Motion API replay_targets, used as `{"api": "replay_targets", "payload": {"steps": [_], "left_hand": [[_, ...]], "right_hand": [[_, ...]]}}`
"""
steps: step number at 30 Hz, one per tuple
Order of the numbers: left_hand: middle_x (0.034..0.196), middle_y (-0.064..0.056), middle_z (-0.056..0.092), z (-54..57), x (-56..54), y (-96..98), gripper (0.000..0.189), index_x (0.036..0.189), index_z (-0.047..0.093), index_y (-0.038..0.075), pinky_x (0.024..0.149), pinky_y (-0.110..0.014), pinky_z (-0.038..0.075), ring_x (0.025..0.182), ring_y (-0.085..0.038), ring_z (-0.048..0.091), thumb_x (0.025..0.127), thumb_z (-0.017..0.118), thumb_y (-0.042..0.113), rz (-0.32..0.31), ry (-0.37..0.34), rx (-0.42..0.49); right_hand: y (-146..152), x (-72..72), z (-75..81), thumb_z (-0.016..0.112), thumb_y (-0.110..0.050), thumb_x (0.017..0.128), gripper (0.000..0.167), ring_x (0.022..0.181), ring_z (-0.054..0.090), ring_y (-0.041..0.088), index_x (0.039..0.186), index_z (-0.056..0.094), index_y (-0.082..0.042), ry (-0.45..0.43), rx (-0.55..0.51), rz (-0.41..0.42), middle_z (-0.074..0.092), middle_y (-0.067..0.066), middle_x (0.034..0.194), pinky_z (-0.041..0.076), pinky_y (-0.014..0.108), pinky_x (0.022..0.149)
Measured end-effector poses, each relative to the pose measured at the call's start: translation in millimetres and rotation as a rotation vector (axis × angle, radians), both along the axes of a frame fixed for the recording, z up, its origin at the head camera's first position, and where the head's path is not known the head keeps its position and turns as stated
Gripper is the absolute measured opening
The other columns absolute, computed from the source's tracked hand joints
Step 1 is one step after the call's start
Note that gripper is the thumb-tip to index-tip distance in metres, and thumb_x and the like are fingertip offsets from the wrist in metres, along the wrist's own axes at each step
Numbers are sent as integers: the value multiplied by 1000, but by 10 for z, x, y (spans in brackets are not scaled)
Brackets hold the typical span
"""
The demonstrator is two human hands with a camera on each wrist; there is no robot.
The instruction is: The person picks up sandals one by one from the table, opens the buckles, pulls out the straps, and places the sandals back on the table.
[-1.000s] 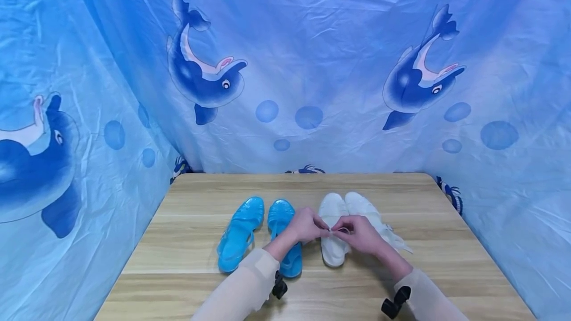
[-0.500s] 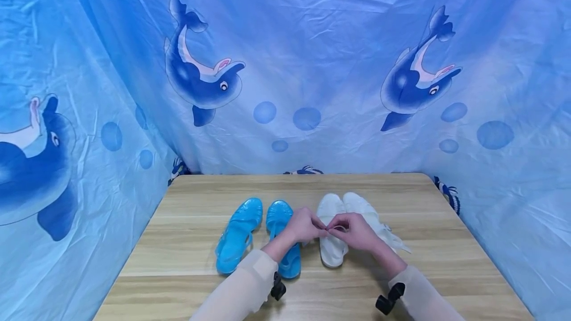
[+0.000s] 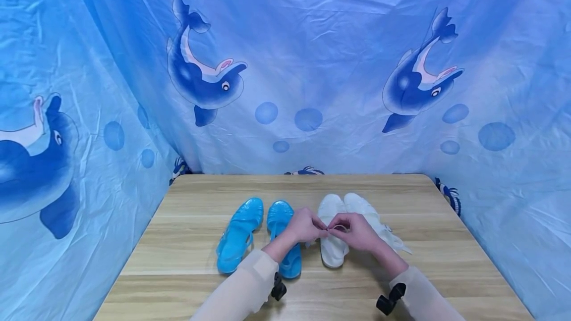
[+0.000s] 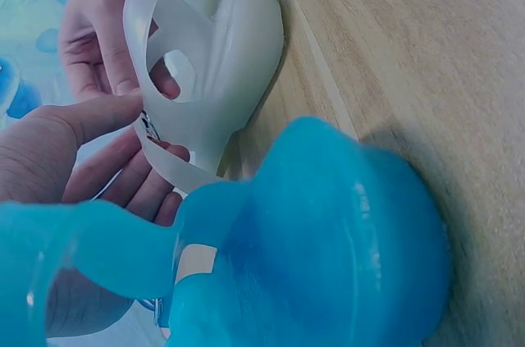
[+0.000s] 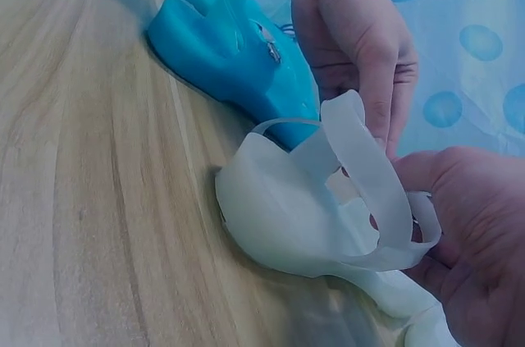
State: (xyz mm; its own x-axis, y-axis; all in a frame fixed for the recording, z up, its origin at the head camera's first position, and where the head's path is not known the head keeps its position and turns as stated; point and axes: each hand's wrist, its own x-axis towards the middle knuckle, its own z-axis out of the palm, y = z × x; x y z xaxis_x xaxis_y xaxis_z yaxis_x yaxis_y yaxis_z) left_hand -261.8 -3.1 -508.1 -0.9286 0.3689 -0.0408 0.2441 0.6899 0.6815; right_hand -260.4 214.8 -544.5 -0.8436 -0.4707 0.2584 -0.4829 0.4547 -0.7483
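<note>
A pair of white jelly sandals lies right of centre in the head view. Over the left white sandal (image 3: 332, 255), my two hands meet with their fingertips close together. My left hand (image 3: 305, 226) pinches the ankle strap at its metal buckle (image 4: 150, 127). From the other side, my right hand (image 3: 357, 232) pinches the strap (image 5: 379, 171), which forms a loop above the heel. Fingers partly hide the buckle. The right white sandal (image 3: 359, 204) is partly covered by my right hand, and its loose strap (image 3: 400, 244) trails to the right.
Two blue jelly sandals stand to the left: one tilted outward (image 3: 233, 246), the other (image 3: 281, 210) partly under my left forearm. The wooden table (image 3: 196, 286) is bordered by blue dolphin-print curtains (image 3: 308, 53) at the back and sides. Black wrist cameras (image 3: 278, 289) hang from both sleeves.
Both hands stay together over the left white sandal. My right fingers have shifted slightly at the strap, and less white shows between the fingertips than a second ago. The sandals have not moved.
</note>
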Motion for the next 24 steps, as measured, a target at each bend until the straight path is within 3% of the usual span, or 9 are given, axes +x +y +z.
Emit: {"api": "replay_targets", "payload": {"steps": [14, 24], "left_hand": [[91, 6, 84, 20, 32, -9, 11, 95, 88, 20, 71, -23, 55, 91, -8, 71, 88, 88, 29, 12, -19, 8], [90, 7, 83, -17, 5, -34, 10, 94, 88, 21, 67, -20, 53, 84, -2, 67, 87, 89, 29, 12, -4, -2]], "right_hand": [[1, 22, -8, 79, -14, 96, 13, 93, 74, 3, 92, 80, -27, -10, -6, -19, 80, -8, 95, 61, 24, 85], [-36, -7, 15, 80, -18, 96, 8, 94, 74, 4, 92, 77, -24, -40, 15, 11, 78, -10, 95, 60, 23, 86]]}}
